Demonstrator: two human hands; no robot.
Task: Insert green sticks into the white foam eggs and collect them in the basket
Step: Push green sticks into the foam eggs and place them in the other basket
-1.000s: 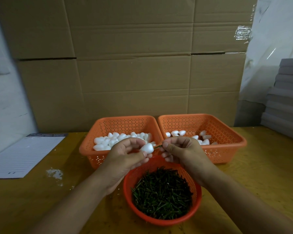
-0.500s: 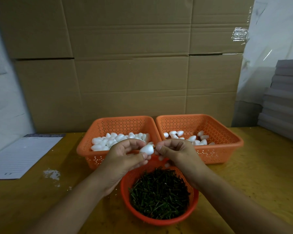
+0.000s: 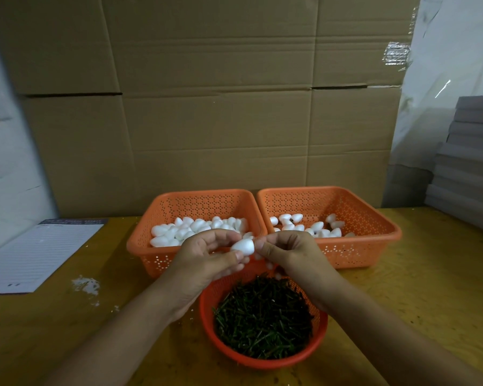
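Yellow tabletop (image 3: 430, 288): round orange basket (image 3: 262, 363) of green sticks (image 3: 262, 321) nearest. Above it, left hand (image 3: 207, 263) pinches a white foam egg (image 3: 243, 245); right hand (image 3: 293, 254) fingertips curl against its blunt end, stick hidden. Behind, left square basket (image 3: 140, 246) and right square basket (image 3: 385, 240) both hold eggs.

square baskets (image 3: 195, 199): 2 | round basket (image 3: 262, 363): 1 | hands (image 3: 204, 263): 2 | held egg (image 3: 243, 245): 1 | notepad (image 3: 37, 254): 1

Head-worn camera looks forward and down, close over the table (image 3: 430, 274).
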